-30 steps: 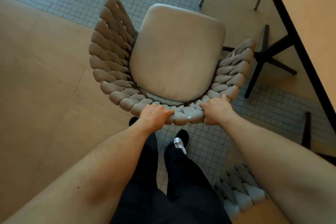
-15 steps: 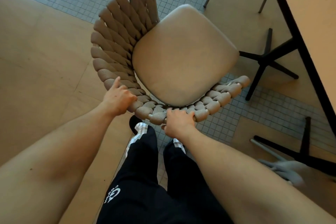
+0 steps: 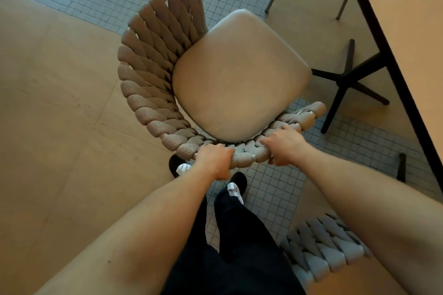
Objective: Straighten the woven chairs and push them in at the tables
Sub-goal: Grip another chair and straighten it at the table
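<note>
Hands grip the chair point(image 3: 239, 79) by its woven back rim: left hand point(image 3: 213, 160) and right hand point(image 3: 285, 146) are both clamped on it, side by side. It stands angled on the floor point(image 3: 60, 103), seat apart from the desk point(image 3: 407, 31) at right.

Beige woven chair point(image 3: 153, 93) with tan cushion stands upright, angled, near the table point(image 3: 407, 31), not pushed in.
</note>
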